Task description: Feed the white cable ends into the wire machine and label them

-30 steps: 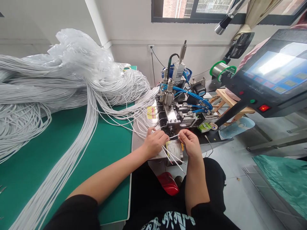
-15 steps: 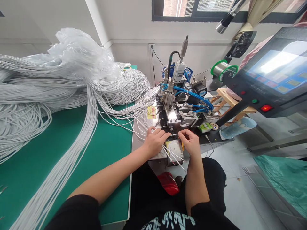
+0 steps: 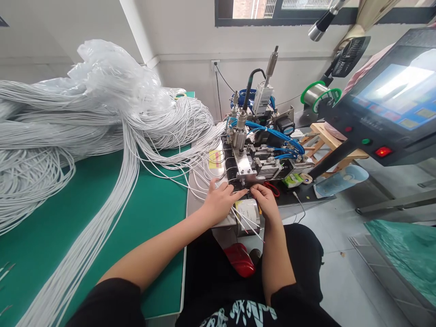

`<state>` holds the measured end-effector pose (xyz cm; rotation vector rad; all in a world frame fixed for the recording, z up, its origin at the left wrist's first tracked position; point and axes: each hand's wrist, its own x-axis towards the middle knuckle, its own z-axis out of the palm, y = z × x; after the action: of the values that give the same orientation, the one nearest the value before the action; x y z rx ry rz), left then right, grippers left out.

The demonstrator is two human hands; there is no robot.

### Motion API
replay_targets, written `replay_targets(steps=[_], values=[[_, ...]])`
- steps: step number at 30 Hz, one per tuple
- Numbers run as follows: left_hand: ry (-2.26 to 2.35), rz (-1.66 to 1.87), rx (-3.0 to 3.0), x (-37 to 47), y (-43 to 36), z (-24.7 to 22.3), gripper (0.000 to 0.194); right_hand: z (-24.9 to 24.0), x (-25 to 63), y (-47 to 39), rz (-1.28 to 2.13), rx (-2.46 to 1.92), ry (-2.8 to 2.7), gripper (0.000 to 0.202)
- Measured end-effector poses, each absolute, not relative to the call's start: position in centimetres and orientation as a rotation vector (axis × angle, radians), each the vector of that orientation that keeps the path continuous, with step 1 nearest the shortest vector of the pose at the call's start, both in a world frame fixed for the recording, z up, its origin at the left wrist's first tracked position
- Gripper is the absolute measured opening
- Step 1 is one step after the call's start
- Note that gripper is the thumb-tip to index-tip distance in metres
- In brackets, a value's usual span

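Note:
My left hand (image 3: 220, 202) is closed on white cables at the front of the machine (image 3: 242, 159), its index finger stretched toward the work spot. Several white cable ends (image 3: 250, 222) stick out below it, over a round canister with a label (image 3: 248, 211). My right hand (image 3: 265, 200) pinches at the same spot from the right, its fingertips nearly touching my left index finger. What lies between its fingertips is too small to make out. Other white cables (image 3: 200, 156) run from the left to the machine.
Large bundles of white cable (image 3: 170, 122) and clear plastic (image 3: 116, 77) lie on the green table (image 3: 153, 236). A control screen (image 3: 395, 100) stands at right, near a solder-wire spool (image 3: 320, 96). A red object (image 3: 239, 260) is below.
My right hand has moved slightly left, closer to my left index finger, and the cable piece between them is now mostly hidden. A red-handled item shows behind my right hand.

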<state>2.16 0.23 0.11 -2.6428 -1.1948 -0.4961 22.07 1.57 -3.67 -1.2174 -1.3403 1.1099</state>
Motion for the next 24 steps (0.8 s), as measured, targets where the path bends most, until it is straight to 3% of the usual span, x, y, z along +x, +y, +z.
replay_targets(steps=[13,17,24], values=[[-1.271,-0.342,-2.613,3.0,0.0,0.7,0.055,-4.9,21.5,1.8,1.305,-1.115,-1.105,0.026],[-1.225,-0.442,-2.665,2.3,0.4,0.2,0.057,-5.0,21.6,1.5,1.298,-1.120,-1.107,0.029],[-1.184,-0.724,-2.630,1.3,0.3,-0.7,0.038,-4.0,22.8,-0.4,1.010,-1.364,-1.206,0.031]])
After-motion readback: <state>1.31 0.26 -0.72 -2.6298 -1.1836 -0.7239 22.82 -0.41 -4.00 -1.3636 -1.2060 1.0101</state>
